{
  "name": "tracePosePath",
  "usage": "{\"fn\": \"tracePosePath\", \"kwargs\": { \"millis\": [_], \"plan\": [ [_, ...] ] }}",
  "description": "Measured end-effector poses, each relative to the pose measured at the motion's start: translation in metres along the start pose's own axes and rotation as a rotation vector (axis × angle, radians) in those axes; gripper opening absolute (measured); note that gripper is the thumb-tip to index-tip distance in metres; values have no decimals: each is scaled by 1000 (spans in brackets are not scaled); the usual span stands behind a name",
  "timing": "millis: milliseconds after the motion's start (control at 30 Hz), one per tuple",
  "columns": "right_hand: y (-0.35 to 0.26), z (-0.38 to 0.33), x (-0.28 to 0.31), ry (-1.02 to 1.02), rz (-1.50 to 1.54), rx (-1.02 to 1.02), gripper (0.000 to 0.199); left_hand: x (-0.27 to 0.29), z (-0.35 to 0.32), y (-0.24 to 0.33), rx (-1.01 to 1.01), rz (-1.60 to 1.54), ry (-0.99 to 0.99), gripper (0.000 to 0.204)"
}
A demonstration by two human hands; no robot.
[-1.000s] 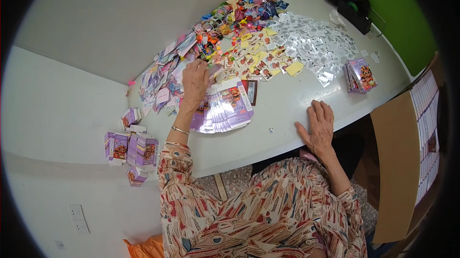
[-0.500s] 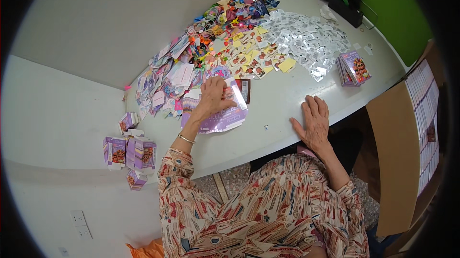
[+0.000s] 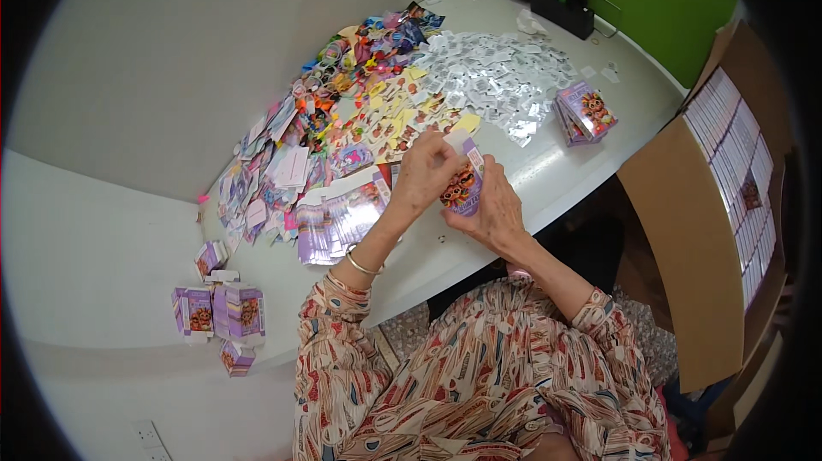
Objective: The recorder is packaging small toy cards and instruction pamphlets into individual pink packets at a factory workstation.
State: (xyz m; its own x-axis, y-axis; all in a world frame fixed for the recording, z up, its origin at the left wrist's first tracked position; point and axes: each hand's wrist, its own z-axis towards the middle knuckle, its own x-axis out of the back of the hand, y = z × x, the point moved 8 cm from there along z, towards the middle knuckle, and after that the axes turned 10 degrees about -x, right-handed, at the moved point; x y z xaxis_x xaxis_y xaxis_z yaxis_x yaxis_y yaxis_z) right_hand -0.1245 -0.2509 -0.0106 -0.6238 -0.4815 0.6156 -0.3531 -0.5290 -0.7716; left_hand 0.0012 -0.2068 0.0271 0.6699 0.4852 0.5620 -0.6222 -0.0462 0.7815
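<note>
A small purple printed box (image 3: 463, 190) is held above the table, between my two hands. My right hand (image 3: 499, 207) wraps round its right side and lower end. Bent fingers of my left hand (image 3: 423, 172) pinch the box's upper left edge, near a pale end flap. Left of it, a fanned stack of flat purple cartons (image 3: 341, 220) lies on the white table (image 3: 437, 262). Just beyond my left hand spreads a heap of small yellow and white picture cards (image 3: 381, 121).
Silvery packets (image 3: 501, 76) and colourful trinkets (image 3: 342, 67) are heaped at the back. Folded purple boxes stand at the right (image 3: 586, 113) and left (image 3: 238, 311). A black tape dispenser (image 3: 561, 12) sits far right. An open brown carton (image 3: 685, 260) full of boxes stands beside the table.
My left hand has left the top of the stack and moved right with a carton, now opened into a box. My right hand has come off the table edge and grips it too.
</note>
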Motion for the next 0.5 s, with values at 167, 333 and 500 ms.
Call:
{"fn": "tracePosePath", "kwargs": {
  "millis": [167, 333, 500],
  "plan": [
    [24, 9, 20, -92, 61, -148, 90, -4, -20, 6, 6, -215, 76, 16],
    [42, 8, 14, -356, 335, -239, 68, -21, -57, -9, 138, -648, 171, 36],
    [47, 0, 7, -475, 700, -222, 57, -36, -64, -17, 151, -624, 220, 35]
  ]
}}
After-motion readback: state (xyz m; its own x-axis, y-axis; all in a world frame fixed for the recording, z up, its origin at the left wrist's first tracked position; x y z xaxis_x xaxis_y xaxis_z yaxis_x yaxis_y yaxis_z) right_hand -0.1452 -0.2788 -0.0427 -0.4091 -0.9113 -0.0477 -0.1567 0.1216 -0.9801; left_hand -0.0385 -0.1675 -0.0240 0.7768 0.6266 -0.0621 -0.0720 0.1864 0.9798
